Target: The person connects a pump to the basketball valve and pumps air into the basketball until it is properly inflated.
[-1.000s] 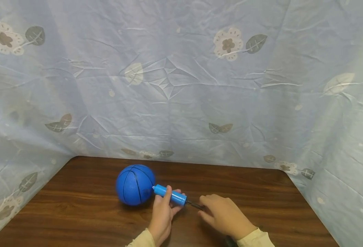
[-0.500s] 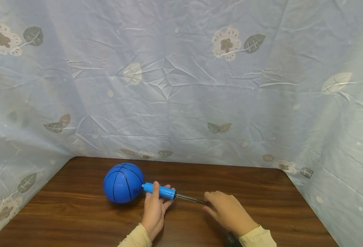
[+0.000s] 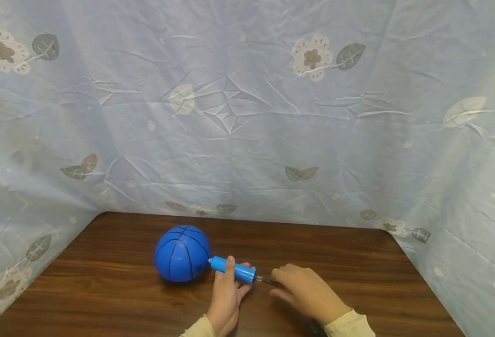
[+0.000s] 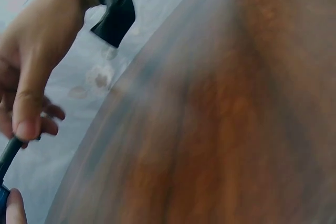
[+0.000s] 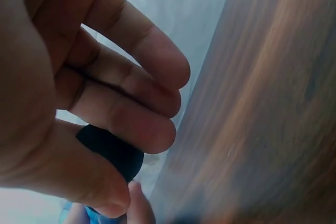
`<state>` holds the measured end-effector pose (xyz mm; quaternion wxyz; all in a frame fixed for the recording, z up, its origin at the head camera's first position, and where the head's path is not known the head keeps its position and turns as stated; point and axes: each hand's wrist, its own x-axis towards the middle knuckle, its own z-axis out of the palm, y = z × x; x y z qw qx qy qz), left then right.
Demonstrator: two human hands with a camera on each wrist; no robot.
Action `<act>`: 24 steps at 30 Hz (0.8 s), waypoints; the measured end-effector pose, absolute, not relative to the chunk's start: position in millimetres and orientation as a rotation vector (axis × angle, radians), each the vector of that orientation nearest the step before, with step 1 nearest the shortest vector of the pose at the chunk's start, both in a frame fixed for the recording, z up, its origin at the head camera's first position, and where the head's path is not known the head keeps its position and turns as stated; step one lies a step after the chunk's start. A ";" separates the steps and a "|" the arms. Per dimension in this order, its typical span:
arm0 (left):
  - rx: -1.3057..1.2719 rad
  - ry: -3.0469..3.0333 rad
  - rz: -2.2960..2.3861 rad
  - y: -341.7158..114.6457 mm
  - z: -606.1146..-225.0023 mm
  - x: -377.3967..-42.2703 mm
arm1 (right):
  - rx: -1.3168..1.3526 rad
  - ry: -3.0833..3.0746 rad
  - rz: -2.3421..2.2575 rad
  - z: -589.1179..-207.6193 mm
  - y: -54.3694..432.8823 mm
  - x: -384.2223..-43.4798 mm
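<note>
A blue ball [image 3: 182, 253] with black basketball lines sits on the brown wooden table [image 3: 116, 267]. My left hand [image 3: 226, 292] grips the blue barrel of a hand pump [image 3: 244, 273], thumb laid across the top. The pump's thin tip meets the ball's right side. From the barrel's other end a dark rod runs to my right hand [image 3: 304, 289], which holds the pump's handle. In the right wrist view the black handle [image 5: 113, 150] sits between thumb and curled fingers [image 5: 142, 129]. Only a short length of rod shows between barrel and right hand.
A pale blue curtain [image 3: 247, 140] with flowers and leaves hangs behind the table and along both sides. The tabletop's back edge lies just beyond the ball. A dark strap [image 4: 116, 14] is on the right wrist, below a pale yellow sleeve [image 3: 350, 324].
The rod slid out as the left hand, barrel and ball went left, then back in as they came right again. The right hand has shifted only slightly.
</note>
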<state>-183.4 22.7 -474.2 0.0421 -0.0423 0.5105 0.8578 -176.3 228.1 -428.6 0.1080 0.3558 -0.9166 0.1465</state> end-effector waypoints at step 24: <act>-0.008 1.576 2.641 12.3 -478.4 -191.4 | 0.870 -2.803 0.446 -432.7 224.7 -174.5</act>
